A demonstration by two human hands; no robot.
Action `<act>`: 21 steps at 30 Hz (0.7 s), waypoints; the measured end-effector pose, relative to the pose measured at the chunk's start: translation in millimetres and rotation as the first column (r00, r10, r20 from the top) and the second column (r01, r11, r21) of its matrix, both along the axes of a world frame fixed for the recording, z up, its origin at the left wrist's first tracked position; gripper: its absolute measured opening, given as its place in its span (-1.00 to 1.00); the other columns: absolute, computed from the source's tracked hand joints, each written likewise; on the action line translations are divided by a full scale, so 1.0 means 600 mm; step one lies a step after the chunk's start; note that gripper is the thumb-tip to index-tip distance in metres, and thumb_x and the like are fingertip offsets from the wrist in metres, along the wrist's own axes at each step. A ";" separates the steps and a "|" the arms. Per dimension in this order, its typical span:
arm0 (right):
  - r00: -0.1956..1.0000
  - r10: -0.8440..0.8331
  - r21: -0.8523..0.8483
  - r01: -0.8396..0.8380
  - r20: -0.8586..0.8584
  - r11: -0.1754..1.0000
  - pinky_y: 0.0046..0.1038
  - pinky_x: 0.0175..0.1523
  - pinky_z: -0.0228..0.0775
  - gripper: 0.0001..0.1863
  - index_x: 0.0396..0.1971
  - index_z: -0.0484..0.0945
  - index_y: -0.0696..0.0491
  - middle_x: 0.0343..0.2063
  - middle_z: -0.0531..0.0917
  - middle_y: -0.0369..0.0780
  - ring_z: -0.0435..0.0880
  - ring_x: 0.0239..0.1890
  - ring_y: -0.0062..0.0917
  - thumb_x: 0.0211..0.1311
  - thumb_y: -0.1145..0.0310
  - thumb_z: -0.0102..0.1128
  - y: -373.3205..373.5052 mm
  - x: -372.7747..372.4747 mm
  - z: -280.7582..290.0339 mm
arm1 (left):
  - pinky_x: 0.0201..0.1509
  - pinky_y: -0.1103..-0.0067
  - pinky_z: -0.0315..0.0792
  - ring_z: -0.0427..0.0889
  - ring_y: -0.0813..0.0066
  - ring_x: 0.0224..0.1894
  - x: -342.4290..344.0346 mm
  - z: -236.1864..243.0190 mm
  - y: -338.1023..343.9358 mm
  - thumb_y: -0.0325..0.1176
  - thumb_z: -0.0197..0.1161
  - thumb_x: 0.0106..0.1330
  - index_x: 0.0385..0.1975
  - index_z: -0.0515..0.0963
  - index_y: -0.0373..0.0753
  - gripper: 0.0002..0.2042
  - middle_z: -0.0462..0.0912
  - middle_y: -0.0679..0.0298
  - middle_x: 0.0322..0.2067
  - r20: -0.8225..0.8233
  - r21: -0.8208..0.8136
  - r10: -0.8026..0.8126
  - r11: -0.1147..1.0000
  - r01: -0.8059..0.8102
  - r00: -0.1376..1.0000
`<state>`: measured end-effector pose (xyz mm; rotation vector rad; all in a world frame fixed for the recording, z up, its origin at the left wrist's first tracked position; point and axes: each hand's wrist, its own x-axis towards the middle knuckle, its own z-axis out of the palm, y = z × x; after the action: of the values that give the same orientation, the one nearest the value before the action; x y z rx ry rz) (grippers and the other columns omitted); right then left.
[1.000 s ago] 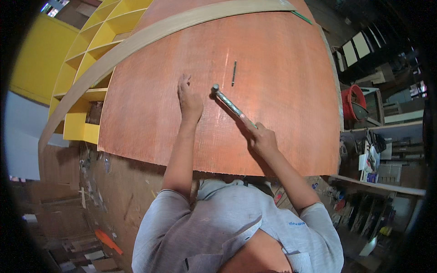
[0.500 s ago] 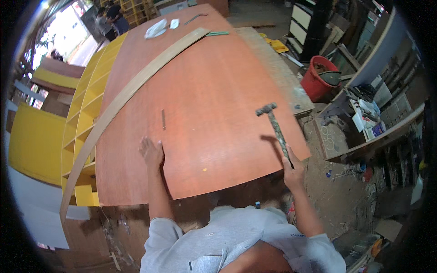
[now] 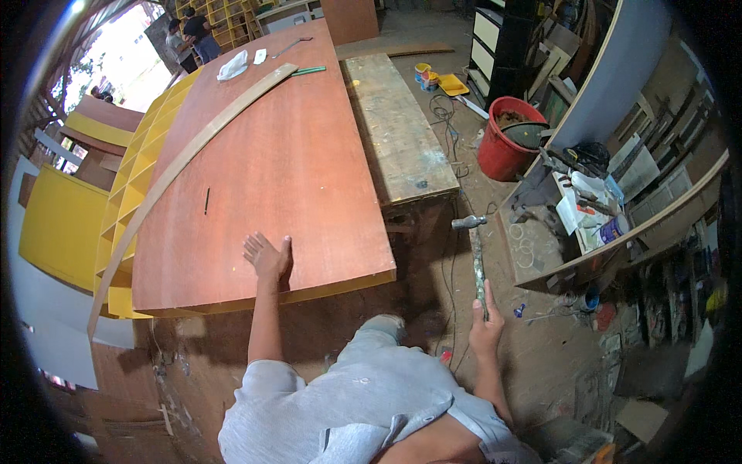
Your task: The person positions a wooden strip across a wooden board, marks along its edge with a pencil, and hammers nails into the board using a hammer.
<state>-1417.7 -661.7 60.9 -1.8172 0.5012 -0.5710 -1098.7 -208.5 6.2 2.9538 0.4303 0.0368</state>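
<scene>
My left hand (image 3: 267, 257) lies flat with spread fingers on a large reddish-brown wood panel (image 3: 294, 185), close to its near edge. Out past the panel's right corner, my right hand (image 3: 486, 321) grips a hammer (image 3: 478, 259) by its handle, the metal head pointing up and away from me. A thin dark pencil-like stick (image 3: 206, 201) rests on the panel, left of my left hand. Along the left side runs a long pale wooden strip (image 3: 185, 153). Beneath the panel's left edge shows a yellow frame with compartments (image 3: 137, 172).
A worn wooden bench (image 3: 402, 127) stands right of the panel. Farther right are a red bucket (image 3: 498, 158) and an open wooden case (image 3: 533, 267) holding tools and cans. Cables (image 3: 446, 116) lie on the floor. Two people (image 3: 193, 39) stand at the far left.
My body and view have shifted rightward. The hammer has swung from above the panel to beyond its right corner. My left hand still lies on the panel, now nearer the right corner.
</scene>
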 end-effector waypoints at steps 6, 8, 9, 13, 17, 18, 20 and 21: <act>0.994 0.101 -0.028 -0.102 -0.037 0.994 -0.36 0.42 0.41 -0.46 0.47 0.50 0.18 0.34 0.67 0.01 0.65 0.36 -0.36 0.59 0.36 0.21 -0.131 0.091 -0.025 | 0.71 -0.18 -0.46 -0.36 -0.32 0.73 0.026 0.029 -0.153 0.55 0.04 0.39 0.66 -0.12 -0.53 0.24 -0.21 -0.39 0.66 -0.027 0.066 0.135 0.989 -0.133 0.990; 0.988 0.146 -0.024 -0.147 -0.045 0.989 -0.35 0.43 0.41 -0.47 0.46 0.51 0.19 0.34 0.67 0.01 0.65 0.36 -0.35 0.58 0.36 0.21 -0.178 0.139 -0.023 | 0.72 -0.16 -0.43 -0.31 -0.26 0.74 0.028 0.022 -0.159 0.57 0.06 0.37 0.66 -0.08 -0.50 0.24 -0.15 -0.33 0.67 0.010 0.104 0.166 0.981 -0.166 0.986; 0.985 0.151 -0.028 -0.154 -0.080 0.988 -0.34 0.44 0.40 -0.48 0.45 0.52 0.21 0.34 0.67 0.02 0.65 0.37 -0.32 0.58 0.37 0.21 -0.201 0.159 -0.021 | 0.72 -0.16 -0.43 -0.31 -0.26 0.74 0.030 0.024 -0.160 0.57 0.06 0.37 0.66 -0.08 -0.50 0.24 -0.15 -0.33 0.67 -0.001 0.101 0.201 0.975 -0.200 0.980; 0.967 0.224 -0.182 -0.244 -0.121 0.953 -0.29 0.43 0.44 -0.48 0.45 0.53 0.17 0.33 0.67 0.05 0.66 0.36 -0.27 0.56 0.42 0.22 -0.332 0.259 -0.061 | 0.74 -0.10 -0.42 -0.25 -0.22 0.74 0.053 0.013 -0.157 0.55 0.08 0.37 0.69 -0.07 -0.38 0.20 -0.12 -0.26 0.68 0.001 0.107 0.254 0.962 -0.252 0.967; 0.946 0.252 -0.086 -0.273 -0.202 0.958 -0.29 0.44 0.41 -0.47 0.44 0.53 0.19 0.33 0.67 0.07 0.65 0.39 -0.22 0.53 0.43 0.22 -0.452 0.380 -0.046 | 0.73 -0.13 -0.42 -0.26 -0.25 0.74 0.129 0.020 -0.214 0.55 0.07 0.38 0.68 -0.07 -0.42 0.20 -0.14 -0.28 0.69 0.036 0.027 0.384 0.923 -0.385 0.923; 0.945 0.258 -0.092 -0.280 -0.200 0.956 -0.29 0.44 0.41 -0.47 0.44 0.53 0.19 0.33 0.67 0.07 0.65 0.39 -0.22 0.53 0.43 0.22 -0.484 0.422 -0.042 | 0.72 -0.16 -0.42 -0.28 -0.27 0.74 0.155 0.016 -0.230 0.56 0.06 0.37 0.67 -0.08 -0.46 0.22 -0.15 -0.29 0.68 0.004 0.061 0.520 0.853 -0.519 0.854; 0.913 0.330 -0.175 -0.375 -0.240 0.910 -0.30 0.42 0.43 -0.47 0.43 0.53 0.20 0.31 0.68 0.07 0.67 0.37 -0.25 0.51 0.48 0.21 -0.535 0.497 -0.026 | 0.71 -0.18 -0.43 -0.29 -0.29 0.74 0.211 0.008 -0.266 0.58 0.04 0.36 0.66 -0.09 -0.51 0.25 -0.16 -0.30 0.68 -0.027 0.099 0.641 0.765 -0.636 0.767; 0.913 0.328 -0.177 -0.374 -0.244 0.910 -0.30 0.42 0.43 -0.47 0.43 0.53 0.20 0.31 0.68 0.07 0.67 0.37 -0.25 0.51 0.48 0.21 -0.555 0.528 -0.009 | 0.70 -0.19 -0.43 -0.31 -0.31 0.73 0.241 0.004 -0.284 0.59 0.03 0.35 0.66 -0.10 -0.54 0.27 -0.17 -0.32 0.68 -0.001 0.083 0.642 0.764 -0.639 0.767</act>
<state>-1100.7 -994.8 55.4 -2.1322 0.2408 -0.1895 -953.8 -379.0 8.8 2.7173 1.4564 0.0897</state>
